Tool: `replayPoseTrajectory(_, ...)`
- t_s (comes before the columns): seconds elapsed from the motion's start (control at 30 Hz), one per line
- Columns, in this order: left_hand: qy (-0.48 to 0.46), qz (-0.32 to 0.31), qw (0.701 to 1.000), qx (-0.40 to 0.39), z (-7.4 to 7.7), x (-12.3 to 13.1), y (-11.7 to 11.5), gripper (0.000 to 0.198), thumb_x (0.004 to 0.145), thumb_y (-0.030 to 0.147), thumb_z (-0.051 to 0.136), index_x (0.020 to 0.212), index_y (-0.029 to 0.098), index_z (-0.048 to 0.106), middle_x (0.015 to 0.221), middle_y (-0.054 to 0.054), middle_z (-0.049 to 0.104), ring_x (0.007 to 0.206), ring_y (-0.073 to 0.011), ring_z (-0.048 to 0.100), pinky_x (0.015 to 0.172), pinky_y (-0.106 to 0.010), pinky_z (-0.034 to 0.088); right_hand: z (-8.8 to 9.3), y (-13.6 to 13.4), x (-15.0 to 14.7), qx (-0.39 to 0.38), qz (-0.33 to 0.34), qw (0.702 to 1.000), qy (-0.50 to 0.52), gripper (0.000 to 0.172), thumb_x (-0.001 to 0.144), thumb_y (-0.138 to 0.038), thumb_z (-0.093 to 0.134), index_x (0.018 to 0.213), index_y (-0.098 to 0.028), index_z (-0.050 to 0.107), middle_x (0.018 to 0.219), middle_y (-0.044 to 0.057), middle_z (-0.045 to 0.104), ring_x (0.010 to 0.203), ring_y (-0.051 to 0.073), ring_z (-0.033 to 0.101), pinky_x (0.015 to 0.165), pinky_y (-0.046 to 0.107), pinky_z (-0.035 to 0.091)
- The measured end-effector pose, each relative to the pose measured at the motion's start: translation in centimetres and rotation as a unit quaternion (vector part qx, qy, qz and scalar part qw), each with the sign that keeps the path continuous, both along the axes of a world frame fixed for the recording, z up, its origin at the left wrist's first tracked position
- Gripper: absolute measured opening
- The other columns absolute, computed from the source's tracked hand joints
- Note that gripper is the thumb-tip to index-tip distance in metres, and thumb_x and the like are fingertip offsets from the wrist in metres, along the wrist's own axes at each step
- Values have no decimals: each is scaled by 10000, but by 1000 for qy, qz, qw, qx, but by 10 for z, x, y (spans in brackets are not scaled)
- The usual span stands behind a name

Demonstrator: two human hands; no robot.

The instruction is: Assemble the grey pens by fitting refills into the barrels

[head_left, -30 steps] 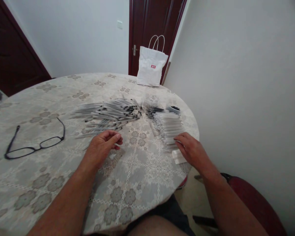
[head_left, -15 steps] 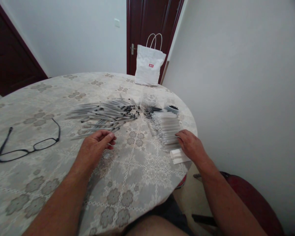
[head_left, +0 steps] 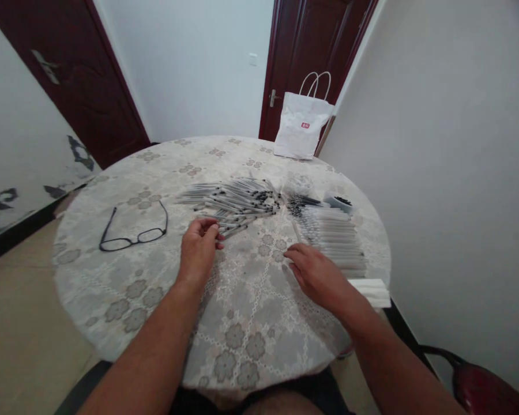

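A heap of grey pens [head_left: 233, 202] with black tips lies at the middle of the round table [head_left: 125, 288]. My left hand [head_left: 200, 249] rests at the heap's near edge. Its fingers are curled together over the nearest pens, and I cannot see what they hold, if anything. My right hand [head_left: 315, 275] lies flat on the cloth, fingers stretched out and holding nothing. It sits just left of a row of clear tubes [head_left: 335, 236]. Between heap and tubes lies a bunch of thin black refills [head_left: 301, 202].
Black glasses [head_left: 132, 233] lie on the left of the table. A small dish of black bits [head_left: 339, 202] sits behind the tubes, and a white folded pad [head_left: 372, 289] lies at the right edge. A white paper bag [head_left: 305, 129] stands at the far edge. A red chair [head_left: 480, 386] is at lower right.
My right hand has left the white pad and the tube row and moved left onto the bare cloth. My left hand has edged forward to the pen heap. The view has swung left.
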State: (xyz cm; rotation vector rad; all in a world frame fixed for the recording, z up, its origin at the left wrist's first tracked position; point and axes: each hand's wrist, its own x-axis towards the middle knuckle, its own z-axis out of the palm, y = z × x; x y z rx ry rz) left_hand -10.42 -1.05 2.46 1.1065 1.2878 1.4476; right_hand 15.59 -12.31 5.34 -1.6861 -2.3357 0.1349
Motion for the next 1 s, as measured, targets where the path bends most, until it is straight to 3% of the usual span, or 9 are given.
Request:
replayPoseTrajectory(0.2,-13,75,997,7,-4,-7,5,295,781,329,637,1045,198,629,956,-49,636,753,-160,641,502,-214,516,-6,53,-60,-22,67,997,-31,473,983,-113,417,1420,-216,562,1412,117,584,1235,239,577,1019,345,470)
replayPoseTrajectory(0.37,-35,94,995,2,-3,-9,7,299,774,319,627,1045,193,624,929,-45,635,727,-162,627,479,-220,502,-19,100,-85,4,29,999,-29,484,1007,-145,400,1475,-215,504,1482,116,524,1243,225,578,992,313,480)
replayPoseTrajectory(0.5,-56,102,993,-9,-5,-11,9,310,767,326,620,1048,195,619,908,-36,630,711,-161,620,476,-226,494,-28,123,-95,10,3,999,-35,395,1033,-228,444,1411,-235,558,1394,119,577,1199,228,593,977,313,476)
replayPoseTrajectory(0.67,-54,99,993,-25,-11,-13,11,304,752,303,609,1033,188,622,882,-36,636,720,-166,623,470,-220,477,-35,129,-98,14,-1,999,-44,258,1053,-281,448,1218,-230,640,1238,100,623,1111,211,614,929,292,467)
replayPoseTrajectory(0.87,-38,55,997,-33,-19,-10,13,269,740,302,627,978,179,640,839,-34,650,713,-168,647,531,-246,525,-37,113,-80,-10,-23,999,-39,204,1028,-272,483,1089,-205,666,1130,101,635,949,196,639,817,278,464)
replayPoseTrajectory(1.0,-34,14,999,-15,-23,-8,12,255,747,325,655,950,171,642,789,-31,678,702,-176,673,666,-313,578,-41,103,-64,9,-16,998,55,178,978,-236,543,1034,-169,698,1046,107,663,1004,213,627,899,294,454)
